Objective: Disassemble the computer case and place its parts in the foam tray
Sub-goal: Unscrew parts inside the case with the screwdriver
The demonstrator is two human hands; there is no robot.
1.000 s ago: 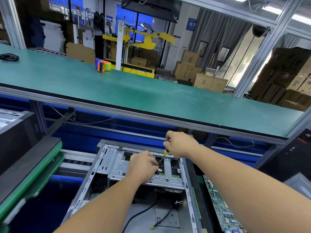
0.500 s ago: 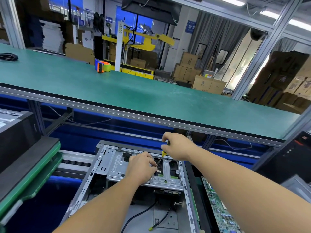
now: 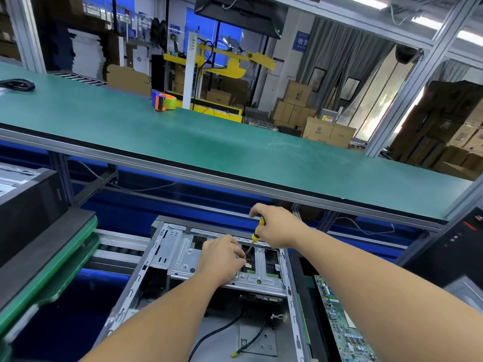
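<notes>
A: Warehouse floor, stacked cardboard boxes point(image 3: 298, 105) at the back, long green table point(image 3: 209, 142) across the middle with a tape dispenser point(image 3: 164, 102) on it. The work sits below that shelf, on the lower line.

B: Where's the computer case point(image 3: 209, 296)?

A: Bottom centre, lying open side up, grey sheet-metal frame. Drive bracket point(image 3: 188, 257) spans its far end. Loose black cables point(image 3: 224, 333) in the bottom. A green circuit board point(image 3: 339, 327) lies just beside it on the right.

B: Hands?

A: Right hand point(image 3: 277, 226) wraps a yellow-handled screwdriver point(image 3: 257, 232), fingers curled round the handle, shaft angled down into the bracket. Left hand point(image 3: 222, 259) rests on the bracket, fingers point(image 3: 236, 253) pinched in at the screwdriver tip. Whether they hold a screw, can't tell, too small.

B: Handling?

A: Judging by looks: the frame is stiff thin steel, probably light for its bulk, stamped edges likely sharp. I'd take hold on the folded rim rails, not the cut-outs. The bracket should lift out by its flat sides once its screws are out. The screw is tiny and slippery, easy to drop into the case. The board is fragile, edges only.

B: Foam tray?

A: Not clearly in view. Dark slab stacked on green trays point(image 3: 44, 259) at left, can't tell if that's it.
</notes>
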